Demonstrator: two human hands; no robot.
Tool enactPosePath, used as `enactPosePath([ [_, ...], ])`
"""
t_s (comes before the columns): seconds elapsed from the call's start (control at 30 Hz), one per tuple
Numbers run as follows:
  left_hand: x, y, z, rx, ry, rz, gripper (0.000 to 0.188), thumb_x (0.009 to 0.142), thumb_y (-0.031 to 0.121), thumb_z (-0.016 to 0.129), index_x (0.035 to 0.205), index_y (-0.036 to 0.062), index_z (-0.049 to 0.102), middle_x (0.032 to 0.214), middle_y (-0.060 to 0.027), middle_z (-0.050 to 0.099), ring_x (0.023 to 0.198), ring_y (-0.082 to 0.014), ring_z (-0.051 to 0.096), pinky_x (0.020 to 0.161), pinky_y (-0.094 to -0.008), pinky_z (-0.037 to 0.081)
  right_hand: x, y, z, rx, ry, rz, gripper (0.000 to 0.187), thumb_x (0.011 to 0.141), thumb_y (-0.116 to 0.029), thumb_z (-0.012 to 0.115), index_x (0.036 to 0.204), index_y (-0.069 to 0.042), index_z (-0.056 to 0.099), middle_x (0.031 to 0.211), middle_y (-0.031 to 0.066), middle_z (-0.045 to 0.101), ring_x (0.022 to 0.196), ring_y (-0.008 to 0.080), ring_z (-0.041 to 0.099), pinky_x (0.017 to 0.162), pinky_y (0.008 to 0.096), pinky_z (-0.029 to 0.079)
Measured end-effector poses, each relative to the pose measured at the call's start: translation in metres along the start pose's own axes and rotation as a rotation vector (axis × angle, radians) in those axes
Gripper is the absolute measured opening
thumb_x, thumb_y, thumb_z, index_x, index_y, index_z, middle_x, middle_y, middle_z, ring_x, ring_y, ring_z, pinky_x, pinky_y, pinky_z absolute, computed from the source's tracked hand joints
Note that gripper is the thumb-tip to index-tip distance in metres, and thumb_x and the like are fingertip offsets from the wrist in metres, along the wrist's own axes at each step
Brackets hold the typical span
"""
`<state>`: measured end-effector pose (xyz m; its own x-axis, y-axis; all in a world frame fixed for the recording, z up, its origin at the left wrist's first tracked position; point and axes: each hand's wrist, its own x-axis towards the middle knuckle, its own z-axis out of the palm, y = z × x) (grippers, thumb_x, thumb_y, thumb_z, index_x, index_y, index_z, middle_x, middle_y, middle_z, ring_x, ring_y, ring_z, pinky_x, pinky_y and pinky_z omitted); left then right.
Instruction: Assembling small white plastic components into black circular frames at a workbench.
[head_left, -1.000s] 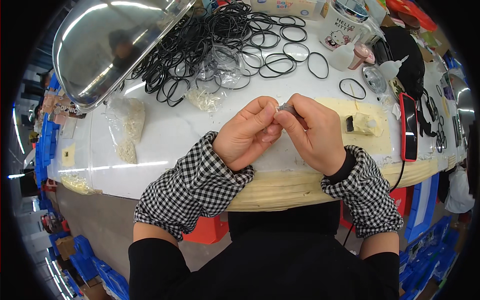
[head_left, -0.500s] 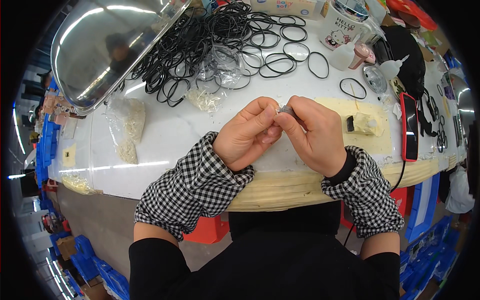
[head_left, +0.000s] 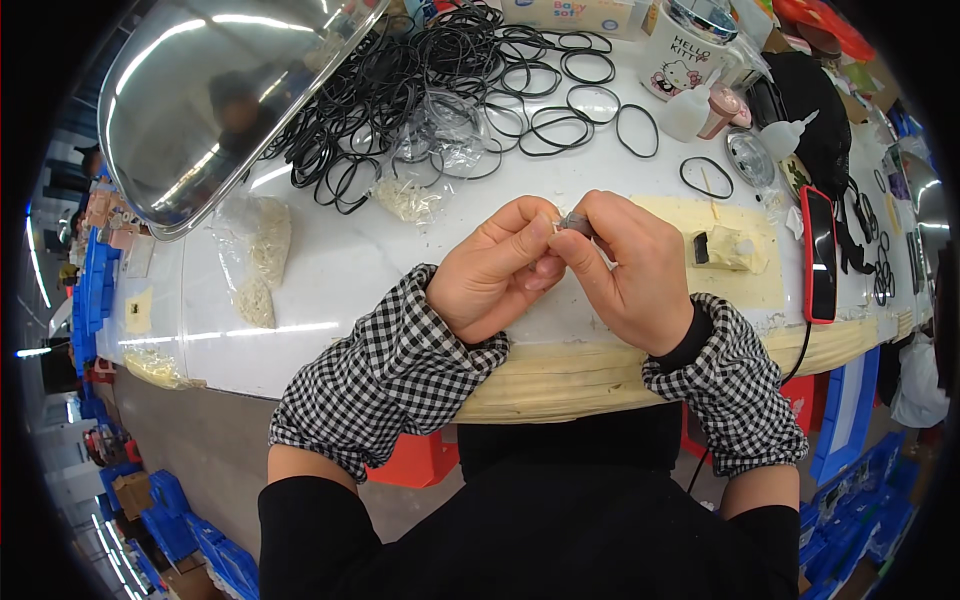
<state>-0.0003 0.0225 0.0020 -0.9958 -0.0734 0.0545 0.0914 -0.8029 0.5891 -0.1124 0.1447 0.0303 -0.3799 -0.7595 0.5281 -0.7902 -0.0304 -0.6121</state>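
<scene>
little has changed over the last second: the left hand and right hand keep the same spot just on the near side of the pile of black bands, while the rim of the shiny dome, at the pile's left, has dipped slightly; the close handling seems to carry on in one place. the small grey piece sits up off the counter, between the two hands and nearer than the pile. the right fingers are clamped on it; the left thumb and forefinger are pressed together at its end, and what lies between them is hidden. for moving, bare surface shows below the pile, from the left hand out to the bag of pale bits. off the pile's lower right, the dark block on the yellow sheet and, farther out, the phone hem in the right hand. the padded edge, nearest the person, runs below both wrists.
</scene>
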Motion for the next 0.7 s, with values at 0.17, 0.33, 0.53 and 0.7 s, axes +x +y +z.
enactPosePath([
  [0.17,0.000,0.001,0.000,0.012,0.004,0.003,0.015,0.096,0.021,0.045,0.098,0.0069,0.051,0.081,0.0014,0.050,0.070,-0.0067,0.041,0.062,-0.0177,0.036,0.002,-0.003,-0.004,-0.022,-0.040,-0.005,0.029,0.084,-0.029,0.061,0.069,-0.006,0.051,0.058,0.0053,0.051,0.050,0.0216,0.051,0.046,0.0307,0.039],
  [0.33,0.000,0.002,0.004,0.018,0.085,-0.011,0.014,0.095,0.020,0.049,0.096,0.0065,0.052,0.082,-0.0001,0.051,0.071,-0.0073,0.042,0.063,-0.0181,0.037,0.001,0.001,-0.005,0.115,-0.092,-0.016,0.030,0.083,-0.028,0.062,0.068,-0.004,0.051,0.058,0.0058,0.052,0.051,0.0212,0.052,0.045,0.0299,0.038],
  [0.53,0.006,0.023,-0.010,-0.161,0.390,0.099,0.011,0.088,0.008,0.055,0.095,0.0010,0.052,0.098,-0.0084,0.054,0.082,-0.0129,0.052,0.069,-0.0204,0.046,0.003,0.006,-0.014,0.095,-0.410,-0.017,0.023,0.078,-0.025,0.067,0.075,-0.005,0.055,0.064,0.0060,0.054,0.055,0.0223,0.054,0.049,0.0315,0.041],
  [0.7,0.006,0.023,-0.008,-0.219,0.491,0.169,0.021,0.088,0.004,0.051,0.107,-0.0045,0.046,0.098,-0.0115,0.052,0.084,-0.0150,0.051,0.070,-0.0219,0.048,-0.007,0.011,-0.007,0.070,-0.606,-0.117,0.016,0.075,-0.019,0.066,0.081,-0.007,0.058,0.073,0.0047,0.055,0.062,0.0244,0.057,0.054,0.0337,0.045],
])
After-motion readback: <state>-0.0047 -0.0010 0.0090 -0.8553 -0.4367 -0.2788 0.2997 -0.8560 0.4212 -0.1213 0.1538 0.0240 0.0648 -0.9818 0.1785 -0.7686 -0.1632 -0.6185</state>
